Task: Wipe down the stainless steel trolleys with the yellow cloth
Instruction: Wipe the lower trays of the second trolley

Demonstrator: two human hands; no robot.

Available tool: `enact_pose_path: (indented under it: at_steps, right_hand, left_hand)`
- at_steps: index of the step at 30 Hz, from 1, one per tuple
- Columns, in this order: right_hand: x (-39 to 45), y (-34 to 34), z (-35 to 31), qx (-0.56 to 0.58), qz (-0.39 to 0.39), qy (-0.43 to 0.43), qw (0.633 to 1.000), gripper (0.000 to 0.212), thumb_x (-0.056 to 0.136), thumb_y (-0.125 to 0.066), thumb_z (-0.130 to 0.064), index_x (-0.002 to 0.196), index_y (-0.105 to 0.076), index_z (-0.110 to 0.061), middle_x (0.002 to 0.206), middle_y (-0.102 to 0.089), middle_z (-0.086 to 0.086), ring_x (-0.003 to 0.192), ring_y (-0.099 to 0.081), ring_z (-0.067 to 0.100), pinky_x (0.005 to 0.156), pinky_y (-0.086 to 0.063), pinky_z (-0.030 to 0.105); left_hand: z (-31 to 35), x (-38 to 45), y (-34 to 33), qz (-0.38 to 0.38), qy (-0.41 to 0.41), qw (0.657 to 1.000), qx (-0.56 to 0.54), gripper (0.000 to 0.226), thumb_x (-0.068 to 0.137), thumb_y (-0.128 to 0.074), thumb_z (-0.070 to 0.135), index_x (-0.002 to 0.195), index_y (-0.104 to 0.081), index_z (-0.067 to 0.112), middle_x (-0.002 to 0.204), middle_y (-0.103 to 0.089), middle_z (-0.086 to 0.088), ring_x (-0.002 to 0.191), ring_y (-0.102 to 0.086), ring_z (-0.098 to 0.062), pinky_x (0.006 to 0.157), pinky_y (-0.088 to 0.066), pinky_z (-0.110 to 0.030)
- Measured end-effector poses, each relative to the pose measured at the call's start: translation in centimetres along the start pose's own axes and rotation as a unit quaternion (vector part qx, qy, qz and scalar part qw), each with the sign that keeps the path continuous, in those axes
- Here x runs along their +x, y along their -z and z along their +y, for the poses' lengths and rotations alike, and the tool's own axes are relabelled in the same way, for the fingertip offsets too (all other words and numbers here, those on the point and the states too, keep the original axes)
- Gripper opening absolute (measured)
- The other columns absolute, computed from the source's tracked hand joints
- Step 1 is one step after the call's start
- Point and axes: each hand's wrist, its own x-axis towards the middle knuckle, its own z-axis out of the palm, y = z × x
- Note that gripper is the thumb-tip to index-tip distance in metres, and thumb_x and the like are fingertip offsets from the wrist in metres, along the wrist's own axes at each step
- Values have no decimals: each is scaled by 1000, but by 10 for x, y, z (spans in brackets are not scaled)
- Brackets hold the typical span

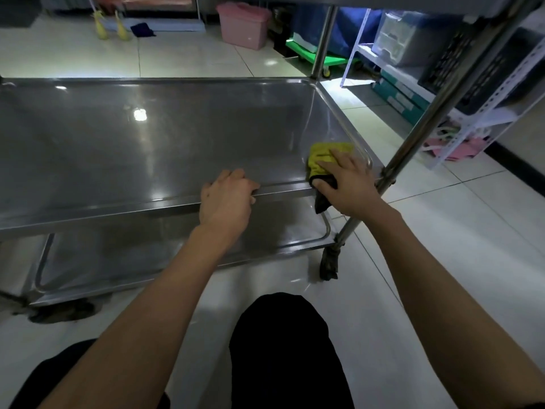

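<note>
On one trolley (147, 143), one yellow cloth (323, 156) (under right hand (348, 184)), left hand (227, 199) gripping.

I saw a dim, slightly soft wide-angle picture, brightest on the far floor (188, 54), with glare spots and pale streaks across the shelf (141, 115), deep shadow over the lower shelf (147, 255), and a post (436, 107) bent by the lens near the right border.

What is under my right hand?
The yellow cloth, which the right hand presses into the shelf corner; its dark part hangs over the rim. Steel beneath is hidden.
</note>
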Motion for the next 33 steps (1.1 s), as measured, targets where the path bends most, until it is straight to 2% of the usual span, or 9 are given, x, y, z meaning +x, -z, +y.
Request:
enact_pose_path:
  at_steps: [3,8,13,17,20,23,26,28,33]
  right_hand:
    - [-8,-4,-4,-16,18,33,999,53,95,-54,-50,144,-45,-32,162,-25,1,147,-20,31,112,-21,58]
    - [-11,-13,-15,6,127,45,991,40,93,-62,-16,133,-61,-16,151,-44,14,132,-38,43,103,-37,58]
    - [-22,-26,-36,94,182,31,978,42,87,-67,-7,129,-64,-15,148,-48,10,132,-40,38,107,-38,53]
    - [-42,-49,-63,135,218,53,965,45,82,-68,1,124,-66,-15,149,-47,7,133,-38,36,109,-38,51]
    - [-48,-59,-89,155,226,79,959,48,79,-66,5,123,-66,-14,149,-47,7,132,-38,35,111,-36,45]
    - [-53,-63,-117,175,220,99,954,50,77,-66,7,122,-67,-14,148,-48,7,132,-38,34,109,-39,49]
    - [-64,-74,-142,194,192,142,952,50,78,-68,5,124,-66,-14,148,-48,7,132,-38,31,112,-35,42]
    - [-69,-85,-157,209,146,169,952,52,78,-68,4,126,-64,-14,147,-49,6,131,-39,29,113,-33,37]
    - [-54,-121,-201,200,-23,197,960,51,85,-66,-3,133,-61,-20,146,-51,5,132,-43,34,108,-38,52]
  left_hand:
    - [0,10,-3,4,-10,1000,-1,14,93,-63,23,105,-70,27,110,-57,-2,113,-53,-28,82,-41,-39]
    - [5,30,-12,17,-17,1000,8,18,94,-63,23,110,-71,26,113,-57,-4,114,-53,-28,83,-43,-41]
    - [-1,43,-14,21,-41,999,1,26,94,-60,14,114,-69,26,115,-58,-2,115,-53,-26,86,-42,-42]
    - [-30,24,-15,87,-89,992,-12,31,91,-58,19,121,-67,24,121,-61,0,118,-51,-27,92,-37,-42]
    - [-50,2,-11,118,-119,986,-7,31,91,-57,20,119,-69,18,120,-63,-3,116,-53,-30,90,-40,-44]
    - [-69,-17,-6,118,-126,985,2,27,91,-56,18,114,-71,15,112,-65,-6,107,-55,-33,83,-42,-44]
    - [-98,-43,-7,94,-121,988,-1,22,91,-60,16,109,-72,14,104,-66,-8,98,-58,-34,76,-42,-42]
    - [-124,-61,-10,73,-100,992,-17,22,89,-63,15,109,-72,14,103,-66,-8,98,-60,-34,76,-46,-42]
    - [-190,-94,-30,-23,2,999,-28,30,93,-59,21,122,-68,16,118,-66,-8,109,-59,-34,90,-50,-46]
